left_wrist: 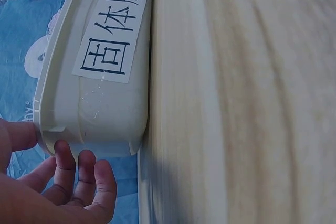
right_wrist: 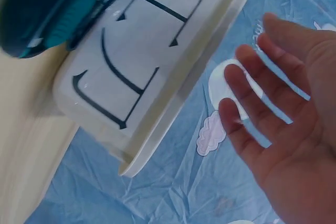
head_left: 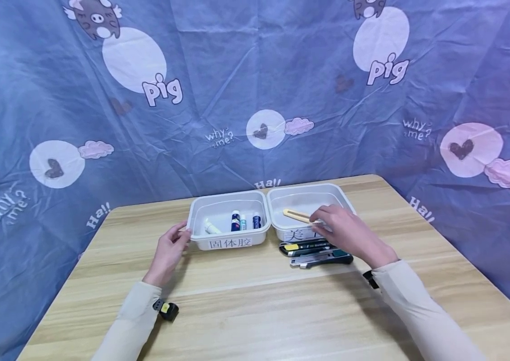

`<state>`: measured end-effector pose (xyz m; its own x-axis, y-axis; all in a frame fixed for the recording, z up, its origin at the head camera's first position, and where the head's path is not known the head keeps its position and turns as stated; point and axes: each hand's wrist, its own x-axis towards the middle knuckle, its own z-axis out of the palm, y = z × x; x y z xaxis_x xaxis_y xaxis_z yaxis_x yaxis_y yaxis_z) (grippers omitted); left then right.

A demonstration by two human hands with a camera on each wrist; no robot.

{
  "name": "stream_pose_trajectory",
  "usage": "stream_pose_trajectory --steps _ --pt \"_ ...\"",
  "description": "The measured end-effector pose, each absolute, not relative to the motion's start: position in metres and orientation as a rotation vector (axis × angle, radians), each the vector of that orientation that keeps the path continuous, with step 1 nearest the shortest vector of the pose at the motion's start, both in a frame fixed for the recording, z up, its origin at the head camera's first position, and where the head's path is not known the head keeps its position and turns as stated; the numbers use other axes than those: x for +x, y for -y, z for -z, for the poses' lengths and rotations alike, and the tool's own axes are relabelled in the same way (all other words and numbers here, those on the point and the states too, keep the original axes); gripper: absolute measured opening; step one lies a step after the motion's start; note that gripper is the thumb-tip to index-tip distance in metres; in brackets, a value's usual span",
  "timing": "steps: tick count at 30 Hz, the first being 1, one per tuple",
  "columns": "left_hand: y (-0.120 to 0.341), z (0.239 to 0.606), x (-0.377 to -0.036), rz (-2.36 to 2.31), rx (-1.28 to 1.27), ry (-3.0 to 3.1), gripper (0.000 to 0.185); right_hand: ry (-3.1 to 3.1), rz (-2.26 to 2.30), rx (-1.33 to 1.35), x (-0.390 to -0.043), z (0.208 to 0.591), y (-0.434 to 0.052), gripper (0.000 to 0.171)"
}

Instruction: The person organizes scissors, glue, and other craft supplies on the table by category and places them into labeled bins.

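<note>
Two white plastic bins stand side by side at the back of a wooden table [head_left: 255,301]. The left bin [head_left: 229,243] holds several glue sticks [head_left: 235,220] and a white tube. The right bin [head_left: 309,188] holds a beige utility knife [head_left: 297,215]. My left hand [head_left: 175,240] rests at the left bin's front left corner; in the left wrist view its thumb [left_wrist: 21,135] touches the bin's rim [left_wrist: 50,129], with fingers [left_wrist: 84,174] loosely curled below. My right hand [head_left: 327,223] hovers over the right bin's front rim [right_wrist: 173,103], with fingers [right_wrist: 252,98] spread and nothing in them.
Two more utility knives lie on the table in front of the right bin: a yellow-and-black one [head_left: 306,246] and a grey-and-teal one [head_left: 322,258]. Each bin's front bears a printed label [left_wrist: 110,35]. A blue patterned cloth [head_left: 255,75] hangs behind and around the table.
</note>
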<state>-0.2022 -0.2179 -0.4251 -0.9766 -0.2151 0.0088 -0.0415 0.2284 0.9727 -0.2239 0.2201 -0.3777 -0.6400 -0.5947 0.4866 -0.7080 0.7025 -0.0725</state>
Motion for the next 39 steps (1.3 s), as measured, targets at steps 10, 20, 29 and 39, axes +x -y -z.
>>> stream_pose_trajectory --steps 10,20,29,39 --pt "0.218 0.423 -0.201 1.854 0.242 2.361 0.048 2.466 -0.288 1.079 -0.206 0.387 -0.227 0.016" --pt "0.217 0.422 -0.202 1.870 0.245 2.354 0.048 2.572 -0.273 1.047 -0.204 0.402 -0.232 0.019" --pt "0.218 0.423 -0.202 1.869 0.246 2.342 0.046 2.644 -0.215 1.055 -0.207 0.409 -0.236 0.022" --pt "0.218 0.424 -0.202 1.876 0.249 2.331 0.047 2.708 -0.195 1.069 -0.207 0.415 -0.236 0.017"
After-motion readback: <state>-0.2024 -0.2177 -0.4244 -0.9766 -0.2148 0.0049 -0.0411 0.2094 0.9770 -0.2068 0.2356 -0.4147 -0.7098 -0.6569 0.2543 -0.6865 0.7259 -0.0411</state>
